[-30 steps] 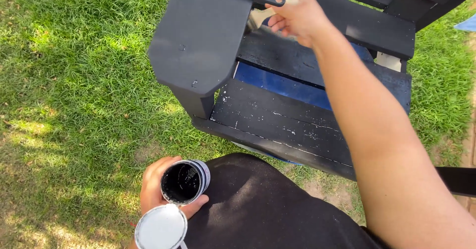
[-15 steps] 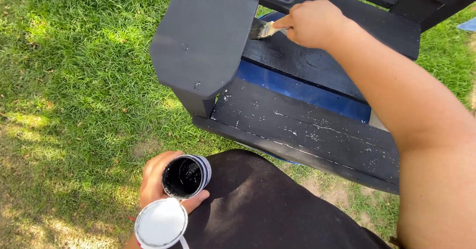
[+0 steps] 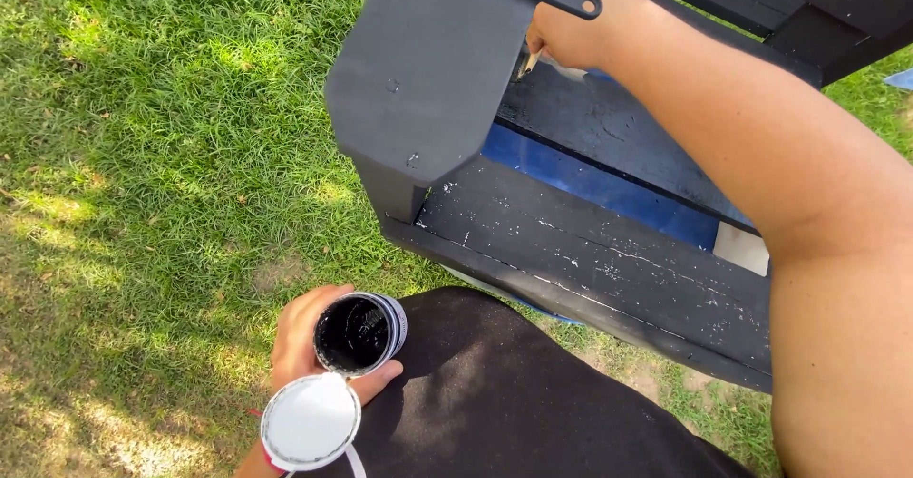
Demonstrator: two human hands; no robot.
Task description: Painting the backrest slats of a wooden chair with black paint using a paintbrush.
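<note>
The right hand (image 3: pixel 571 26) is closing its fingers on a paintbrush (image 3: pixel 526 63) against the chair's black slat (image 3: pixel 609 126) — bristles angling down-left. The left hand (image 3: pixel 309 340) is gripping the open paint can (image 3: pixel 357 333) low beside the knee, well apart.

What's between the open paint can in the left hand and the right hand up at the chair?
In the head view, the chair's black front slats and a strip of unpainted blue lie between the paint can and the right hand.
</note>
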